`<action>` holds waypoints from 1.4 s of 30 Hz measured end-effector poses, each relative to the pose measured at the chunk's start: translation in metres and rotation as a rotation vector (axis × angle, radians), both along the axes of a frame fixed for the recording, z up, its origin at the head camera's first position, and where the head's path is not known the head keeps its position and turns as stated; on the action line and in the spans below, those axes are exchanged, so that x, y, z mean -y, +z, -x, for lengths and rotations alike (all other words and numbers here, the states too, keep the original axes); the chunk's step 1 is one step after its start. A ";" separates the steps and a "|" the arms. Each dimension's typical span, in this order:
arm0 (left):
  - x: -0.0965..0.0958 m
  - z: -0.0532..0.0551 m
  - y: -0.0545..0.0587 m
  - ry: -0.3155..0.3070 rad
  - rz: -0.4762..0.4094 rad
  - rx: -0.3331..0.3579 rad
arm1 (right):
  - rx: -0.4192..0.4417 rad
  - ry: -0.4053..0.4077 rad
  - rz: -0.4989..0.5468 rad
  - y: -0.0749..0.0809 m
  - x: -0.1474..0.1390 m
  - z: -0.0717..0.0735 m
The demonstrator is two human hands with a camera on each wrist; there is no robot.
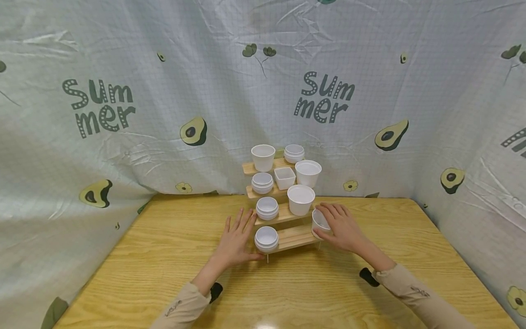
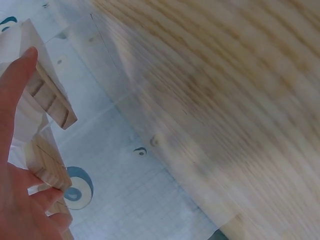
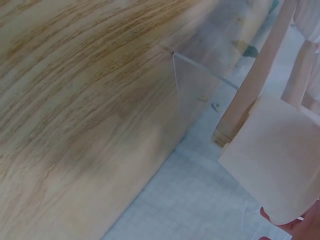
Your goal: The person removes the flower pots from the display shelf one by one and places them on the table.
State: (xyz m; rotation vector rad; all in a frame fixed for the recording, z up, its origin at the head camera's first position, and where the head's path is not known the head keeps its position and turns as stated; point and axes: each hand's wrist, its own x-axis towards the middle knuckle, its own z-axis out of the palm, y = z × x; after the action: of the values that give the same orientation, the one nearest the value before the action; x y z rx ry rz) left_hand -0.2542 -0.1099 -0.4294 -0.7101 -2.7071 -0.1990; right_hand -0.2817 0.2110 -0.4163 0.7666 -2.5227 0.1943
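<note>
A tiered wooden stand (image 1: pixel 293 236) with clear supports holds white pots on its steps. My left hand (image 1: pixel 235 242) rests with spread, fairly straight fingers against the stand's left side; in the left wrist view its thumb (image 2: pixel 22 67) touches one plank end and its fingertips (image 2: pixel 50 197) another. At the right end of the lowest step, my right hand (image 1: pixel 344 228) grips a white cup (image 1: pixel 319 220) between thumb and fingers. Seen by the right wrist camera, this cup (image 3: pixel 280 150) sits by the plank end. A round white pot (image 1: pixel 266 239) stands at the lowest step's left end.
Higher steps carry more round pots, a small square pot (image 1: pixel 285 178) and tapered cups such as one (image 1: pixel 301 199) on the second step. The stand is on a wood-grain table (image 1: pixel 164 256). Behind and beside it hangs a printed curtain (image 1: pixel 230 105).
</note>
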 end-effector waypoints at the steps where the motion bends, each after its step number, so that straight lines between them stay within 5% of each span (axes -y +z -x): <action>1: 0.000 0.000 -0.001 -0.001 0.000 -0.001 | 0.003 0.001 -0.003 0.000 0.000 0.000; 42: -0.003 -0.004 0.005 0.024 0.032 0.040 | 0.055 -0.004 -0.015 0.005 -0.006 -0.002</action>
State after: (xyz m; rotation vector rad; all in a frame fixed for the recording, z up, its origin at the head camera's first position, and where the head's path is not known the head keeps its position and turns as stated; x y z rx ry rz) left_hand -0.2501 -0.1074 -0.4249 -0.6898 -2.7613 -0.1667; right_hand -0.2796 0.2173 -0.4117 0.7724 -2.5804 0.1975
